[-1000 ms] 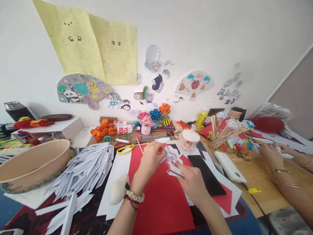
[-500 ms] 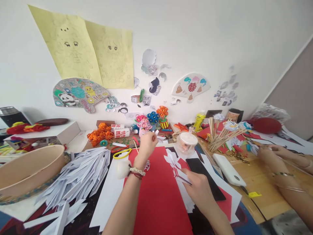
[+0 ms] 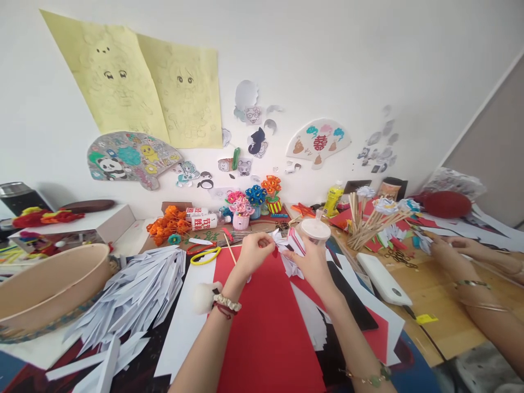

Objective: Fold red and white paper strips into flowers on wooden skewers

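Observation:
My left hand (image 3: 257,252) is closed in a pinch at the edge of a folded white paper piece (image 3: 279,238), above the top of a red sheet (image 3: 262,327). Close beside it, my right hand (image 3: 313,267) is closed around a white strip with red stripes (image 3: 296,240); its exact kind is unclear. The two hands nearly meet at the white paper. More folded white paper (image 3: 293,268) shows just under the right hand. A thin wooden stick (image 3: 230,246) lies by my left wrist.
Left stand a heap of white paper strips (image 3: 135,295) and a round container (image 3: 53,289). A lidded cup (image 3: 315,229), black phone (image 3: 352,305), white power bank (image 3: 383,279) and flowers on sticks (image 3: 368,224) are at right. Another person's hands (image 3: 450,251) work at far right.
My right hand has moved up and left, bringing the striped strip to my left hand. My left hand has come slightly down and right, to the white paper.

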### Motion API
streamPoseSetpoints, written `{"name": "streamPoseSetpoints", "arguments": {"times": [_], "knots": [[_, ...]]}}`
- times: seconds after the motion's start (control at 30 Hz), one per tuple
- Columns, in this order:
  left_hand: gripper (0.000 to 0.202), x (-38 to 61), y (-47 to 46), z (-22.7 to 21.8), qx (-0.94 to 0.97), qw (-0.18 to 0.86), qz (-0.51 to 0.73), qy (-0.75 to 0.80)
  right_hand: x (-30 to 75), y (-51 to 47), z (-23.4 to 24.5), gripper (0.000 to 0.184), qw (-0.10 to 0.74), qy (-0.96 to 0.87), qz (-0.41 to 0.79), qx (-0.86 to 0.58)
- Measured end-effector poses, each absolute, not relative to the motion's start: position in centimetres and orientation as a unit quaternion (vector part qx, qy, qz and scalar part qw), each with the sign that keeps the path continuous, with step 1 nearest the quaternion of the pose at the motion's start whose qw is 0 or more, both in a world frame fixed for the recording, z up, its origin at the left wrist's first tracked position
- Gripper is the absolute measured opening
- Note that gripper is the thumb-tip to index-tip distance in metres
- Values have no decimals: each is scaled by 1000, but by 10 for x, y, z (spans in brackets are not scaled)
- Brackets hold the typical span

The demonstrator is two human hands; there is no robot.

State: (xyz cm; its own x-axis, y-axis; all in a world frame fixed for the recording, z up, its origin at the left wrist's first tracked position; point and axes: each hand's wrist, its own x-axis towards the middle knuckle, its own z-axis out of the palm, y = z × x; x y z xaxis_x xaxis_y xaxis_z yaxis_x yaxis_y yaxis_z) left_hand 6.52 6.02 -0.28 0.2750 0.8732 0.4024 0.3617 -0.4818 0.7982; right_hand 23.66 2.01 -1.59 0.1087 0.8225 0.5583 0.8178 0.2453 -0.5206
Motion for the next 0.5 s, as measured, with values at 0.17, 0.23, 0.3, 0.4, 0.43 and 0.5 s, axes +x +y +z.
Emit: {"name": "streamPoseSetpoints", "arguments": {"times": [0.17,0.23,0.3,0.4,0.43,0.5], "knots": [[12,64,52,-1,767,253,422,411,227,21,-14,21,343,-719,2,-604],[12,64,51,-2,774,223,421,418,225,18,-17,20,347,-730,-1,-589],[13,64,52,-2,781,196,417,421,223,13,-22,23,357,-733,-1,-579],[13,66,55,-3,790,175,410,420,223,3,-29,26,368,-727,-10,-580],[14,67,56,-3,792,170,410,420,224,-1,-32,26,372,-722,-14,-583],[14,70,58,-3,792,163,412,419,225,-8,-36,26,387,-713,-13,-585]]}}
